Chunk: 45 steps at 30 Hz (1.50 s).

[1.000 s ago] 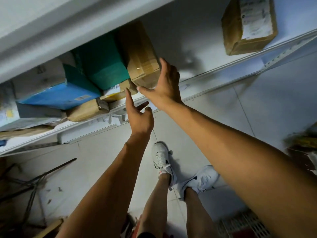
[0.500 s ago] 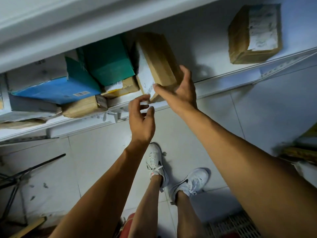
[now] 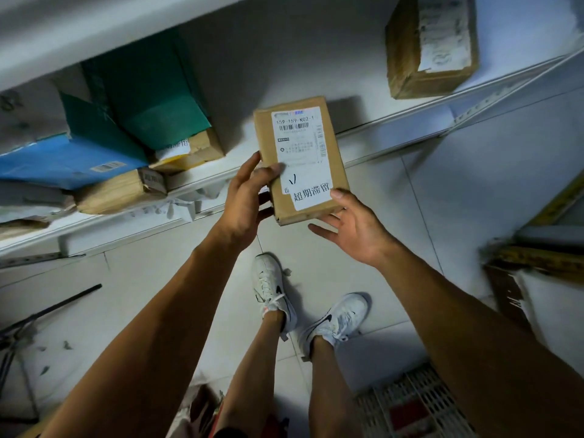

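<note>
White shoes (image 3: 275, 295) stand on the floor. Above them, the left hand (image 3: 249, 197) grips the parcel (image 3: 300, 159) by its left edge. The right hand (image 3: 354, 226) pinches its near right corner, thumb on top. The parcel is held just before the shelf (image 3: 395, 128). Its label reads "159-159-K02-1", and a sticker reads "超期滞留". A green box (image 3: 151, 99) sits far left.

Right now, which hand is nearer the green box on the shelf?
Left. The left hand, gripping the parcel, is right of the green box; the right hand is farther right, past the parcel.
</note>
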Motion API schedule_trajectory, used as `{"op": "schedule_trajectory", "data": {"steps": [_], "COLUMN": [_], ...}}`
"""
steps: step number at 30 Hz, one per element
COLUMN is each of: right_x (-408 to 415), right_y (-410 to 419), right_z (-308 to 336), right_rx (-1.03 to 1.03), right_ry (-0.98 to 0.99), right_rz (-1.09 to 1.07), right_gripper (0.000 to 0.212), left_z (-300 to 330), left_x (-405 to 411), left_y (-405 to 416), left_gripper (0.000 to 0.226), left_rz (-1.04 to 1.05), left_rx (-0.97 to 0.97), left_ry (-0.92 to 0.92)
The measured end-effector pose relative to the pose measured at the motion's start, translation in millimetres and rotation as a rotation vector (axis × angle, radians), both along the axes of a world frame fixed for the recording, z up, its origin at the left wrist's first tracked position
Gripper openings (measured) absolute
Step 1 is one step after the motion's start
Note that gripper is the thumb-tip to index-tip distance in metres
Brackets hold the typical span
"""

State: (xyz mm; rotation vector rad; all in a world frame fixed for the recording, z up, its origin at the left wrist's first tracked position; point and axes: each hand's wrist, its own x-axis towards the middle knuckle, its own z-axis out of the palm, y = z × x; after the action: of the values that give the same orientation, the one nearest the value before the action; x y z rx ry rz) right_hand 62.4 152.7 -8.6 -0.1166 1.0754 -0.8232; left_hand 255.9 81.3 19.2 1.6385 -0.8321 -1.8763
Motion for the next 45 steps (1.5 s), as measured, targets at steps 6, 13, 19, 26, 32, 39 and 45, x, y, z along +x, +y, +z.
{"op": "schedule_trajectory", "data": {"steps": [6,13,19,26,32,39,45], "right_x": [-30,-65,-109,-157,-171,-155,-117], "right_y": [9,32,95,208,311,415,492], "right_z": [3,12,11,7,-2,-18,-30], "right_rx": [-0.037,-0.065,-0.006,0.050,0.054,0.135,0.136], "right_ry": [0.156,0.232,0.191,0.172,0.176,0.151,0.079], "right_rz": [0.039,-0.071,-0.256,-0.569,-0.829,-1.198,-1.496], "right_gripper": [0.042,0.047,0.055,0.089,0.052,0.085,0.073], "left_z": [5,11,16,12,8,-1,-12], "left_x": [-11,-50,-113,-203,-273,-326,-358], "left_y": [11,33,61,117,185,271,347], "left_gripper": [0.069,0.065,0.063,0.063,0.062,0.070,0.064], "left_rz": [-0.042,-0.218,-0.383,-0.733,-1.043,-1.386,-1.729], "left_rx": [-0.013,-0.005,0.020,0.009,0.011,0.025,-0.001], "left_ry": [-0.002,-0.022,-0.066,-0.094,-0.091,-0.116,-0.118]}}
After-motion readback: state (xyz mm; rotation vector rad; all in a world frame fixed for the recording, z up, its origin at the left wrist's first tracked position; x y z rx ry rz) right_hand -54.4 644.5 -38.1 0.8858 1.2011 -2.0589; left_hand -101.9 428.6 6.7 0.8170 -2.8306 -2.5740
